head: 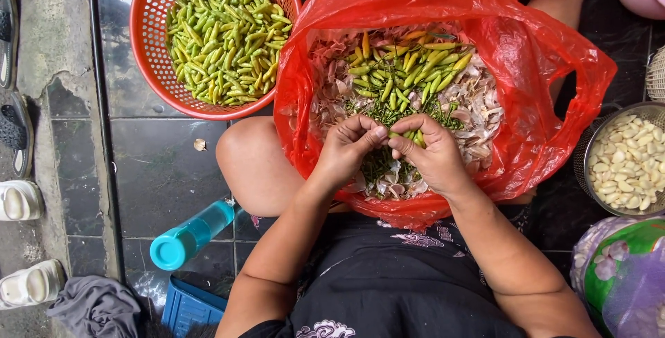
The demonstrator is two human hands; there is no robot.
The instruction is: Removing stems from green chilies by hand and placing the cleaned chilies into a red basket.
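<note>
Both my left hand (345, 149) and right hand (433, 154) are pinching one chili (400, 134) over the red bag (547, 68) in my lap. Basket (149, 33) at 10 o'clock, garlic bowl (585, 172) at 3, bottle (188, 235) at 8.

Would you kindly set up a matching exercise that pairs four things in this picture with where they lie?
Things:
1. Round basket of chillies
2. Garlic cloves
3. Blue bottle
4. Chilli stems and garlic skins

Places:
A. In the metal strainer at the right edge
B. In the red bag on the person's lap
C. Lying on its side on the dark tiles by the person's left knee
D. On the tiles at the top left

Pairs: 1-D, 2-A, 3-C, 4-B
</note>
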